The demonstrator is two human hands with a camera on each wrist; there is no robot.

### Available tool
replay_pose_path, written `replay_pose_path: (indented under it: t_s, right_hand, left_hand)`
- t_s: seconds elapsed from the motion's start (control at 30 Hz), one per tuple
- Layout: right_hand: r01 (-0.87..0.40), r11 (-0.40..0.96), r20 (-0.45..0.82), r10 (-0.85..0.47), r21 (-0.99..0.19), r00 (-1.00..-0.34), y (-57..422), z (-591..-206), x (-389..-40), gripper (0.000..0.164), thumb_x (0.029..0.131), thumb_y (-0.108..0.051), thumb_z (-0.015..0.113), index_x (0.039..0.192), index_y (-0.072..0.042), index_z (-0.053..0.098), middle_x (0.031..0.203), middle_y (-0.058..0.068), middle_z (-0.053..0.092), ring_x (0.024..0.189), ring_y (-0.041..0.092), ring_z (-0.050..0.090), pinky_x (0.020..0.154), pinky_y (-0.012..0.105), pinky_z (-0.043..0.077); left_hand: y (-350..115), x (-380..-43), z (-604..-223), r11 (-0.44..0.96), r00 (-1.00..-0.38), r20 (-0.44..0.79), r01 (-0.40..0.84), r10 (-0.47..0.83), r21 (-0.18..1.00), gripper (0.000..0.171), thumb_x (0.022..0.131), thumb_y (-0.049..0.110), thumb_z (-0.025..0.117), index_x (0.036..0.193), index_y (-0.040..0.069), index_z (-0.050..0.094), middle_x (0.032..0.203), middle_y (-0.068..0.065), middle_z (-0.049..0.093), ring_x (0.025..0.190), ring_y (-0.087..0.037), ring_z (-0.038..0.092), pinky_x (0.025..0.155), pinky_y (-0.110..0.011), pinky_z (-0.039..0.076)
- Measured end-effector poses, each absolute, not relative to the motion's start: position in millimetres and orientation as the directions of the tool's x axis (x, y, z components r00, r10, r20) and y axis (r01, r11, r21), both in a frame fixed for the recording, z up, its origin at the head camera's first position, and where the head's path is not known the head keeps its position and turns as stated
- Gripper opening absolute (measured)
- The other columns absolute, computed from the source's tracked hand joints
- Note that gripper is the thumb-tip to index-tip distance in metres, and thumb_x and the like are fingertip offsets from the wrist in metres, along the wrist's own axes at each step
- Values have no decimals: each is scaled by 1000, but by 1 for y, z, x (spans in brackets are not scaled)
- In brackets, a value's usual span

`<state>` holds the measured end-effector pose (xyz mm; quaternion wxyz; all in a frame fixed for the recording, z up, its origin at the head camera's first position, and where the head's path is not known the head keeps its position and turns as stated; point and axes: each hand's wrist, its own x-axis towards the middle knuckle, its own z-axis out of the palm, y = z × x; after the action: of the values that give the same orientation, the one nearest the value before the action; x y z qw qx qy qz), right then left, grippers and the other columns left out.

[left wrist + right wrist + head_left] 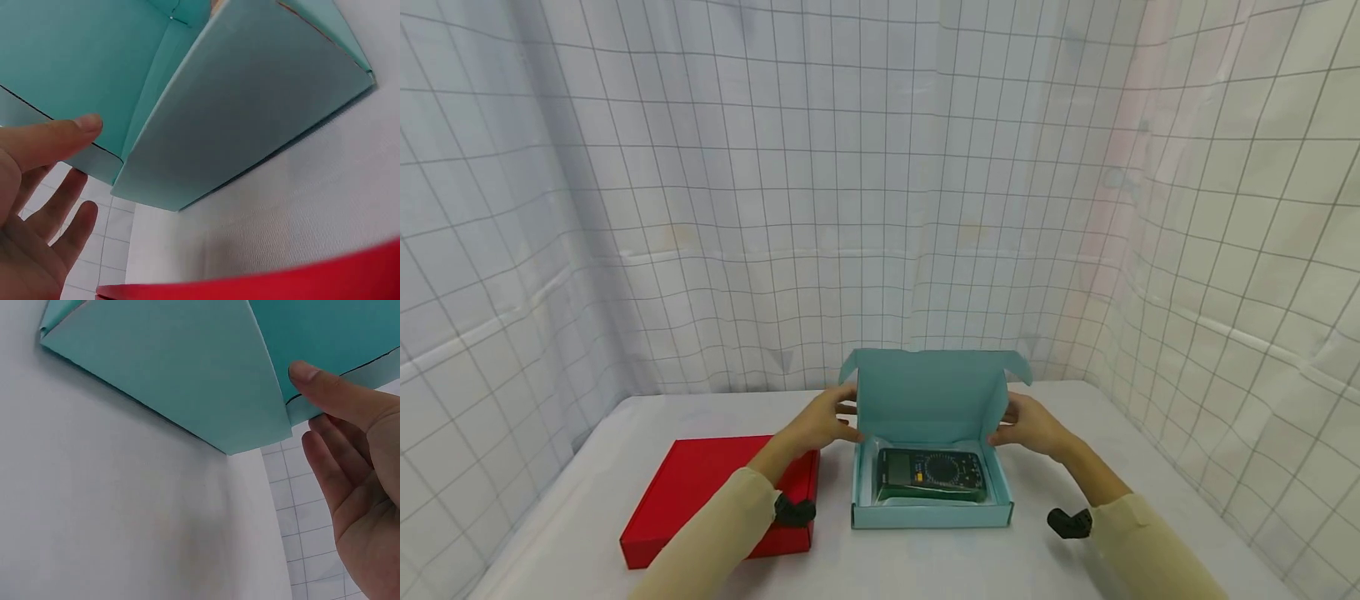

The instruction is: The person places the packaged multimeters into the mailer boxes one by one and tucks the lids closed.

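Observation:
A light-blue cardboard box point(931, 517) stands on the table with its lid point(931, 392) raised at the back. Inside lies a dark multimeter point(895, 468) with a round dial, in clear plastic wrapping. My left hand point(817, 422) pinches the lid's left side, the thumb point(59, 139) on the inner face and the other fingers behind. On the opposite side, my right hand point(1036, 427) pinches the lid's right edge, its thumb point(334, 394) in front and fingers behind. In both wrist views the box's outer side walls point(244, 106) point(162, 369) show close up.
A closed red box point(700, 479) lies left of the blue one, partly under my left forearm. White cloth covers the table point(940, 567). A white gridded curtain point(880, 208) hangs behind and at both sides. Dark wrist-worn pieces point(793, 510) point(1069, 523) sit at both sleeves.

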<state>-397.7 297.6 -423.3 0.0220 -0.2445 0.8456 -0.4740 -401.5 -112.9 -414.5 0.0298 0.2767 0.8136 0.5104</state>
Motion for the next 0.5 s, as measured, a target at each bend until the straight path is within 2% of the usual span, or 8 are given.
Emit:
replay_pose_path:
  t_s: [0.2, 0.33, 0.43, 0.5]
  right_hand:
    - [-456, 476, 250, -434, -752, -865, 296, -426, -393, 70, 78, -8, 91, 139, -2, 57, 138, 16, 62, 125, 41, 60, 97, 49, 54]
    - [-496, 508, 270, -454, -705, -849, 296, -430, -391, 61, 80, -10, 90, 133, -5, 60, 131, 12, 65, 120, 39, 64, 94, 50, 56]
    - [-472, 514, 242, -451, -716, -859, 297, -429, -388, 62, 82, -12, 89, 135, -5, 57, 132, 15, 64, 121, 42, 63, 94, 51, 56]
    - [-420, 507, 196, -436, -753, -878, 299, -425, -384, 68, 84, -14, 89, 141, -4, 54, 137, 18, 61, 123, 44, 61, 94, 52, 56]
  left_hand:
    - [-111, -396, -413, 404, -853, 219, 432, 474, 807, 75, 81, -5, 84, 148, 5, 52, 137, -14, 60, 128, -42, 58, 103, -54, 50]
    - [-110, -392, -414, 438, -860, 218, 435, 461, 787, 79, 79, -5, 85, 149, 2, 50, 134, -16, 61, 127, -43, 58, 100, -56, 51]
    - [-109, -389, -414, 437, -863, 216, 429, 456, 790, 76, 79, -6, 85, 147, 0, 52, 130, -16, 63, 122, -43, 61, 98, -56, 53]
    - [-110, -387, -413, 415, -863, 199, 411, 464, 812, 69, 80, -7, 84, 142, -1, 55, 127, -16, 63, 120, -42, 62, 96, -55, 54]
